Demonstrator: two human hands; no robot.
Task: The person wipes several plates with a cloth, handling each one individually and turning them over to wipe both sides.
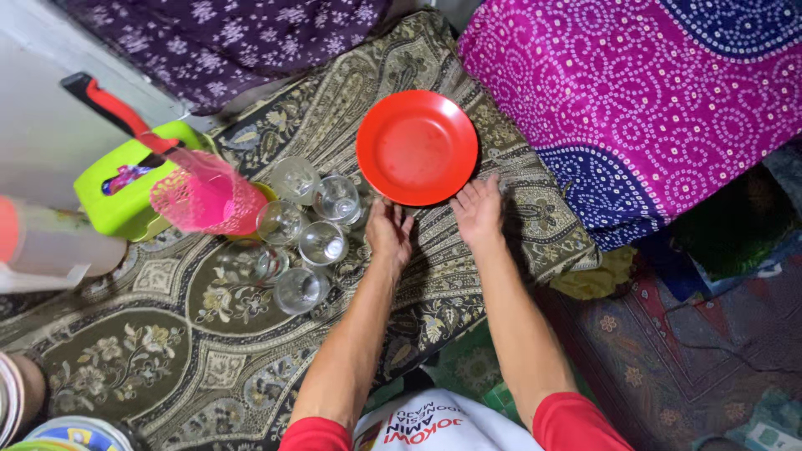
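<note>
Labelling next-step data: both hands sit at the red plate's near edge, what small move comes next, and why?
Probably curl the fingers under the rim and lift. The left hand and right hand lie open on the cloth at the red plate's near edge, neither gripping yet; glasses crowd its left.

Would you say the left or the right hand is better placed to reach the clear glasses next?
Probably the left hand: it rests on the patterned cloth right beside the clear glasses, while the right hand lies on the far side, by the red plate.

free: cloth (pixel 468 276) between hands | blocked left: glasses (pixel 305 225) | ahead: red plate (pixel 417 148)
</note>
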